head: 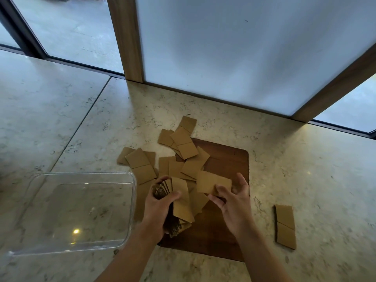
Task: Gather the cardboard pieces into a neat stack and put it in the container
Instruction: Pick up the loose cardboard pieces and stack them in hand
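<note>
Plainly unprinted, the cardboard pieces (184, 148) and clear container (130, 202) bear no readable writing.

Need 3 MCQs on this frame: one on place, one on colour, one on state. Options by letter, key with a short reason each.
1. Where is the clear container?
A. left of the wooden board
B. on the board
C. right of the board

2. What colour are the cardboard pieces?
A. white
B. tan
C. blue

3. What is the left hand doing?
A. resting flat
B. gripping a cardboard stack
C. holding the container

Key: 1 A, it sits on the counter left of the board. 2 B, all pieces are tan. 3 B, its fingers curl round the stack while the right hand pinches one piece.
</note>
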